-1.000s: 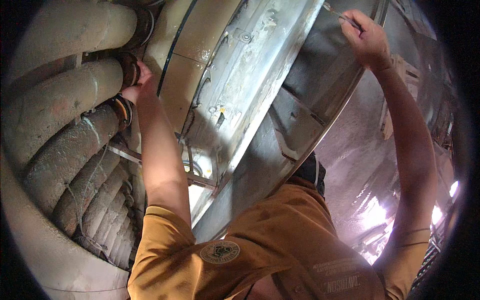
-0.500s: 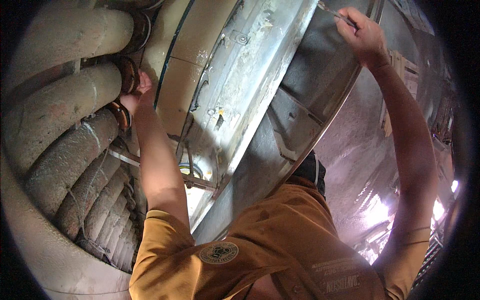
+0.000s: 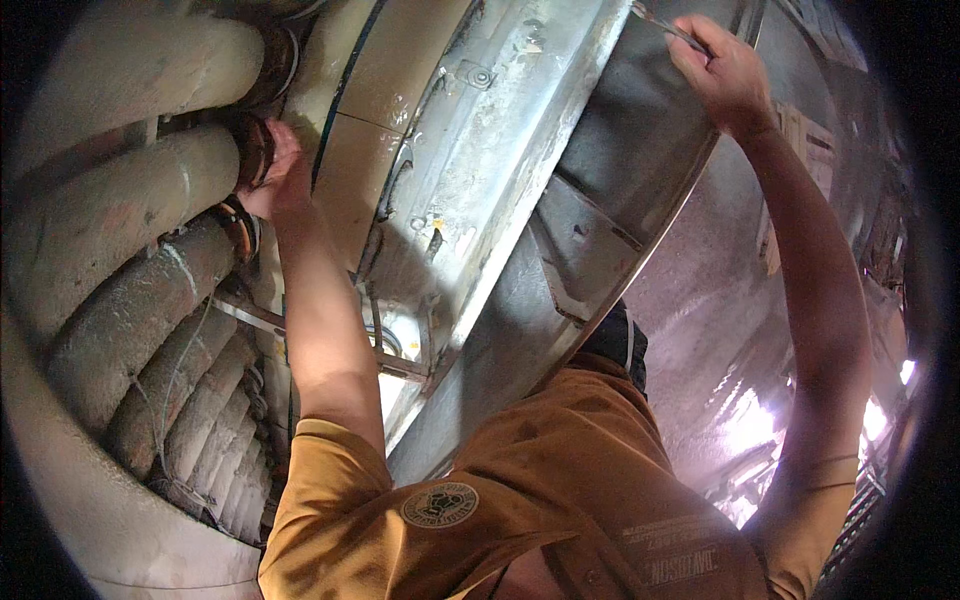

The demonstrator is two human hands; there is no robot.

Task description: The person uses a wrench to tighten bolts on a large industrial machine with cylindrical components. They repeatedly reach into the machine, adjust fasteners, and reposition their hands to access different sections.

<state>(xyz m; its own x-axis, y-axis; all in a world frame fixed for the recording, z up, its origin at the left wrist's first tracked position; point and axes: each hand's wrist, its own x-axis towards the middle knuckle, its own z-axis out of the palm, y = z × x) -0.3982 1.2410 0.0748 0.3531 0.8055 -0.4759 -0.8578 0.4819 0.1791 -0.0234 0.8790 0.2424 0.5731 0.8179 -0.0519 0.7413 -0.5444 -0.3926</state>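
Observation:
My left hand [image 3: 277, 172] reaches up at the left and grips a rusty ring joint [image 3: 252, 150] between thick, dusty insulated pipes [image 3: 130, 200]. My right hand [image 3: 725, 70] is raised at the top right, closed on a thin metal tool [image 3: 662, 25]. The tool's tip rests near the rim of a large curved grey metal casing [image 3: 520, 130]. Both forearms rise from my orange shirt [image 3: 560, 480] at the bottom.
Several ribbed insulated pipes [image 3: 190, 420] stack down the left side. A metal bracket and thin rods [image 3: 400, 350] cross between the pipes and the casing. A shiny curved metal wall [image 3: 720, 330] fills the right, with bright glare at the lower right.
My right hand with the tool has crept slightly upward along the casing rim. My left hand stays on the rusty joint.

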